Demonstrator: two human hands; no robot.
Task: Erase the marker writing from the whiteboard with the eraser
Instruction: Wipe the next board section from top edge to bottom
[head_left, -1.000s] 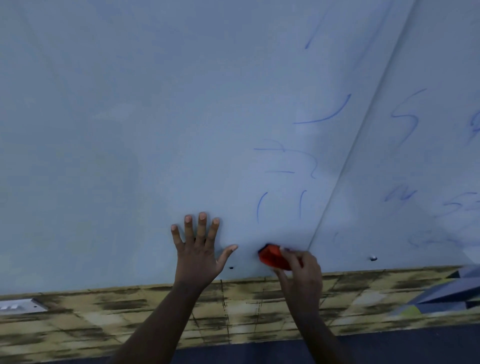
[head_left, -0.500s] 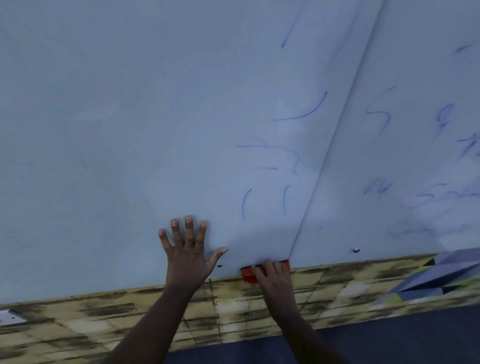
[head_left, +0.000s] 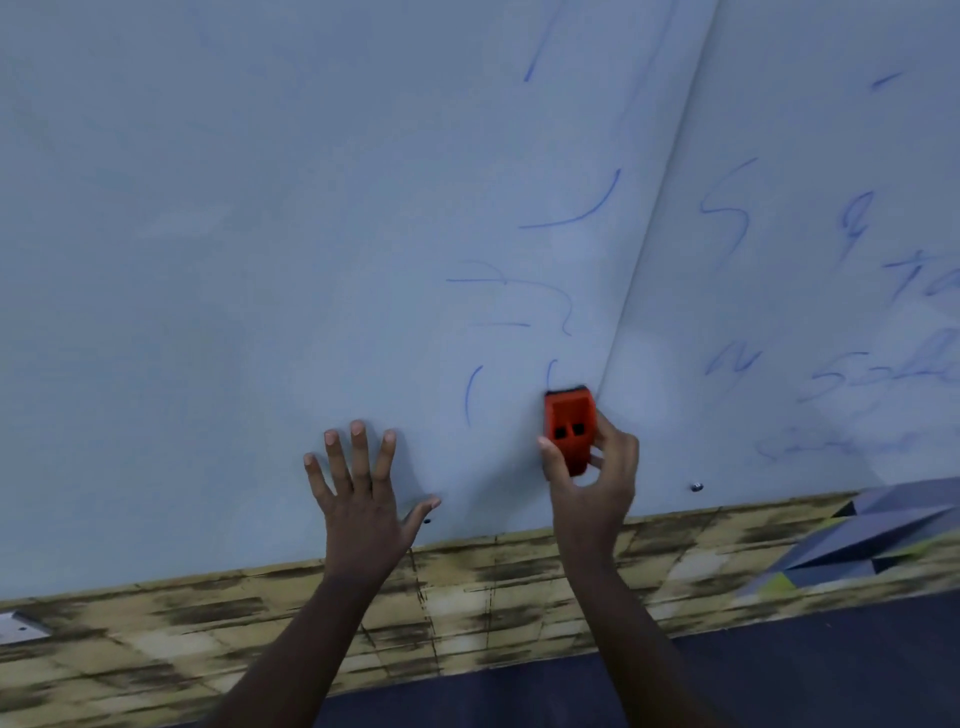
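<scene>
Below the whiteboard (head_left: 260, 260), patchy yellow tiling (head_left: 493, 613) runs. Right hand (head_left: 592, 488) grips the eraser (head_left: 569, 426) under blue marker strokes (head_left: 571, 218); left hand (head_left: 363, 499) lies spread flat.

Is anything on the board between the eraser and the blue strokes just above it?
Nothing visible. The right hand grips the orange eraser against the whiteboard, its top edge already at the short blue stroke; bare board lies up to the higher marks. The left hand rests flat off to the side.
</scene>
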